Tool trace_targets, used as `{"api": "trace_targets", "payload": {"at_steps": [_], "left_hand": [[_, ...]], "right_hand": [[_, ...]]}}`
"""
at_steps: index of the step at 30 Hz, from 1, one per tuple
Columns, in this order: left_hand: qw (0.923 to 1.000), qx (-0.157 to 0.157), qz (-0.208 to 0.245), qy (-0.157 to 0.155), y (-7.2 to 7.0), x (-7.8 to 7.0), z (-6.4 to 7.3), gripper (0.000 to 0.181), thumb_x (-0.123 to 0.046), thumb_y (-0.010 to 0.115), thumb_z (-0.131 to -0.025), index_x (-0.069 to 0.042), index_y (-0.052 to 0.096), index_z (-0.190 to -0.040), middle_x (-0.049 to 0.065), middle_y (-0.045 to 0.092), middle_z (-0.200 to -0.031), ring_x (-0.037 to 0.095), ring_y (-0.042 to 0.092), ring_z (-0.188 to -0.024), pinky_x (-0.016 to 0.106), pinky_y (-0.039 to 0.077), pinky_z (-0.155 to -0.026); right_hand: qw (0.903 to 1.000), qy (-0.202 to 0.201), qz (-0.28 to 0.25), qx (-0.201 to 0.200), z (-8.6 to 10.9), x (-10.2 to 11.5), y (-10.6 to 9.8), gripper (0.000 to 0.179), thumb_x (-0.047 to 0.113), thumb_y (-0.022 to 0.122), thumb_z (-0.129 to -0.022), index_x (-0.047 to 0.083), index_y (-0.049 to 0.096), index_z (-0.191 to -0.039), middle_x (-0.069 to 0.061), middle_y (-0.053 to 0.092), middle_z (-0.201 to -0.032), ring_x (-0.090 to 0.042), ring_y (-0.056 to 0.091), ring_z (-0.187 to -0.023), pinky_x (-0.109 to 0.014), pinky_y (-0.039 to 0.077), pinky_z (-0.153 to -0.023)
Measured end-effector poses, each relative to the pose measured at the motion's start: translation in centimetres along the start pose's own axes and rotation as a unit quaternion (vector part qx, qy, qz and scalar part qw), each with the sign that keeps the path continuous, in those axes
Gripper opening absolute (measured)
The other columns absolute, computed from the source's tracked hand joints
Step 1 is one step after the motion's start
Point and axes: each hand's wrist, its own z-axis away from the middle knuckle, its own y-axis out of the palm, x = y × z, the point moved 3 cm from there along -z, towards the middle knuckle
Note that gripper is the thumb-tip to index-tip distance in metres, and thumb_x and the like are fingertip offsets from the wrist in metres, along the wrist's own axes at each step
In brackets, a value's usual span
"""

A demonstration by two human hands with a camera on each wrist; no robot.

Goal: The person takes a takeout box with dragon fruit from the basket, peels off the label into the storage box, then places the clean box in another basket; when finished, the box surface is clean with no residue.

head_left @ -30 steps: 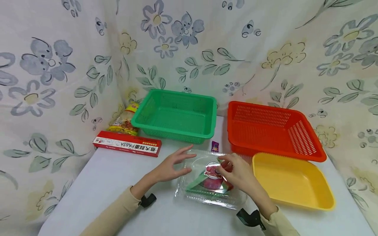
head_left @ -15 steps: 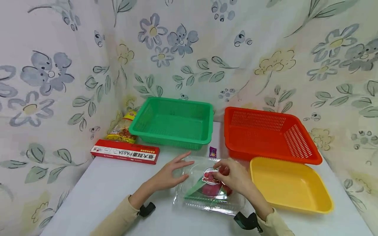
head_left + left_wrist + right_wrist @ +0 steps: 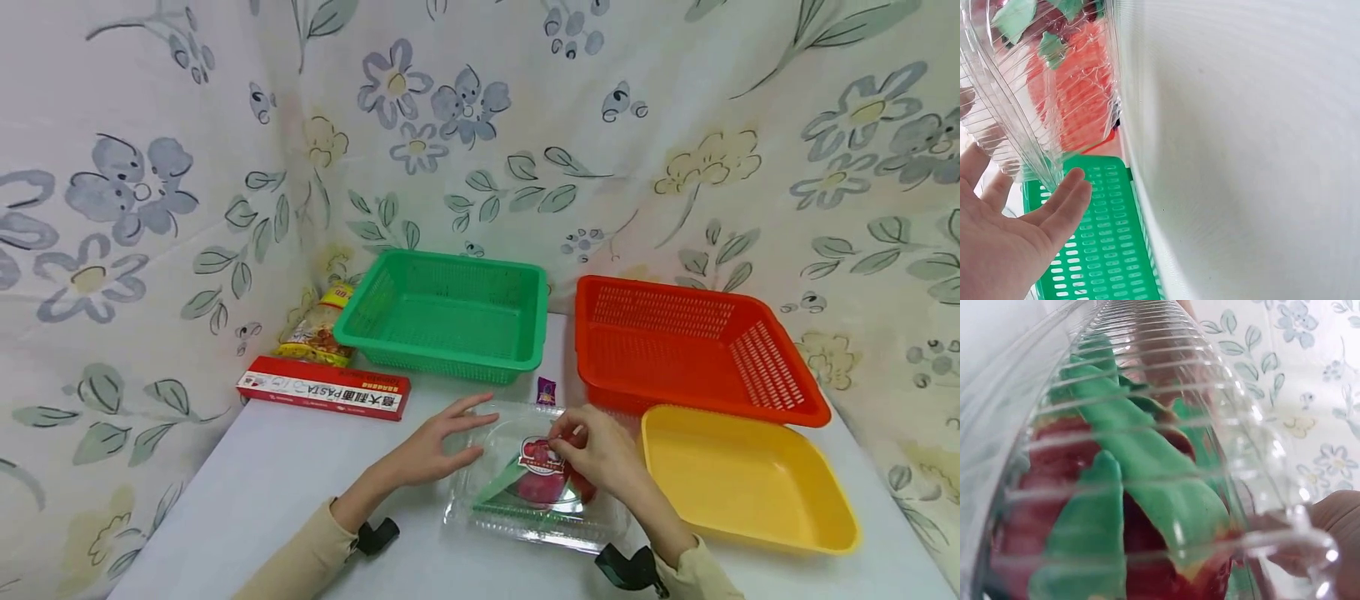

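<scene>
A clear plastic clamshell box (image 3: pixel 517 529) lies on the white table, holding a red fruit with green, leaf-like scales (image 3: pixel 1141 456) that looks like a dragon fruit. On its lid is a round red-and-white label (image 3: pixel 540 456). My left hand (image 3: pixel 438 446) stands at the box's left side with fingers spread, and in the left wrist view its fingertips (image 3: pixel 1075 181) reach the ribbed edge. Over the lid's right half, my right hand (image 3: pixel 596 446) has bent fingers, thumb and forefinger close together at the label's right edge. I cannot tell whether they pinch the label.
Behind stand a green basket (image 3: pixel 442 358) and a red basket (image 3: pixel 697 400), with a yellow tray (image 3: pixel 750 483) at right. A small purple packet (image 3: pixel 546 391) lies beyond the box. At left are a red pasta box (image 3: pixel 322 387) and a yellow food bag (image 3: pixel 315 329).
My right thumb and forefinger have drawn closer together at the label. The left hand stays in place beside the box. The head view has tilted slightly up.
</scene>
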Motion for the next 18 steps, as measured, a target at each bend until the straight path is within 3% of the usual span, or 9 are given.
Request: {"api": "trace_targets", "payload": {"at_steps": [5, 18], "left_hand": [[0.9998, -0.005, 0.008, -0.014, -0.05, 0.18, 0.25, 0.049, -0.016, 0.068, -0.093, -0.016, 0.057, -0.141, -0.004, 0.033, -0.158, 0.020, 0.030, -0.144, 0.054, 0.036, -0.109], [0.9992, 0.007, 0.027, -0.028, -0.12, 0.06, -0.03, 0.047, -0.017, 0.066, -0.094, -0.014, 0.057, -0.140, 0.004, 0.034, -0.158, 0.027, 0.034, -0.142, 0.051, 0.044, -0.102]], "right_hand": [[0.9996, -0.017, -0.022, 0.004, 0.07, 0.15, 0.02, 0.013, 0.010, 0.080, -0.082, 0.019, 0.070, -0.083, 0.001, 0.063, -0.083, -0.016, 0.055, -0.071, -0.026, 0.051, -0.056], [0.9937, -0.053, -0.087, 0.047, 0.21, -0.31, -0.61, 0.007, 0.010, 0.076, -0.086, 0.013, 0.070, -0.088, 0.001, 0.066, -0.084, -0.018, 0.057, -0.075, -0.025, 0.053, -0.063]]}}
